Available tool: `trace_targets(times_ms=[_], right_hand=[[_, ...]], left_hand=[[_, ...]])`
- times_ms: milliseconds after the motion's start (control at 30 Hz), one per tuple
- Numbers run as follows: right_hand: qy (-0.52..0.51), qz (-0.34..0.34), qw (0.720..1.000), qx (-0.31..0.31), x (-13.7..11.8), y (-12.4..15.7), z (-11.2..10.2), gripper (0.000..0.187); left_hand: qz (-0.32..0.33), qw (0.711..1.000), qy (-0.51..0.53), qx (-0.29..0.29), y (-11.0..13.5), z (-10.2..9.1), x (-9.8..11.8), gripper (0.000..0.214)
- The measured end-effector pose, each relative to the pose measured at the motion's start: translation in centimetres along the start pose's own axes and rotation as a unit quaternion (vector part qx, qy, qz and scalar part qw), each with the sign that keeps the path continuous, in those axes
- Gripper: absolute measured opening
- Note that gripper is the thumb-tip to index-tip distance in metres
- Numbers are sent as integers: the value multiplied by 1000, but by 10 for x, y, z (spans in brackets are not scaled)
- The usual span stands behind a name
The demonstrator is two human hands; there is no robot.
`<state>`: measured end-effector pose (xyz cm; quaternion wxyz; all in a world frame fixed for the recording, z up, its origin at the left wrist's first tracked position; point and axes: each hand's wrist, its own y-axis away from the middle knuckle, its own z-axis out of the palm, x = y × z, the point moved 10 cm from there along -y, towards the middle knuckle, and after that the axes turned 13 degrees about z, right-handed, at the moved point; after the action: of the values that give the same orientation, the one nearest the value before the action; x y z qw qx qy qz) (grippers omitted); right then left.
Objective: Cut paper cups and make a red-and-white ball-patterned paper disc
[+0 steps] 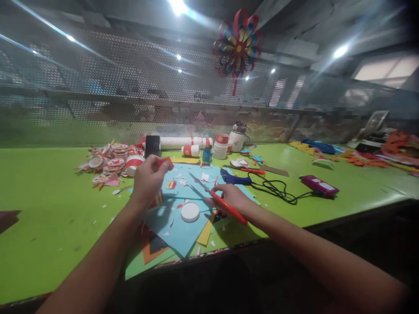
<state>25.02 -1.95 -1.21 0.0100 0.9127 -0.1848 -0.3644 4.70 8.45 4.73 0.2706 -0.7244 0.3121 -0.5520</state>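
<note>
My left hand [149, 176] is raised over the green table [49, 209] and pinches a small red paper piece [166, 162] between its fingertips. My right hand [231, 198] grips red-handled scissors [214, 196], whose blades stand apart and point toward the left hand. Beneath both hands lies a light blue paper sheet [178, 231] strewn with small paper scraps. A white round lid [190, 211] rests on that sheet between my wrists. Yellow and orange paper strips stick out from under the sheet near the table's front edge.
A pile of red-and-white paper discs [109, 163] lies at the back left. Paper cups [221, 148], a white bottle [237, 136] and a black phone [152, 145] stand behind. A blue glue gun [234, 178] with black cable and a magenta device [319, 185] lie right. A paper pinwheel [237, 46] hangs overhead.
</note>
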Motion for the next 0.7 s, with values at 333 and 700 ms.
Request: trace_targets(times_ms=[333,700], right_hand=[[136,1,990,45,-4,-2,22,47],[196,-42,978,55,-36,5,34,53]], left_hand=[[13,988,-34,-151,4,28,-5,21],[-118,961,159,-194,21,50,-4,18]])
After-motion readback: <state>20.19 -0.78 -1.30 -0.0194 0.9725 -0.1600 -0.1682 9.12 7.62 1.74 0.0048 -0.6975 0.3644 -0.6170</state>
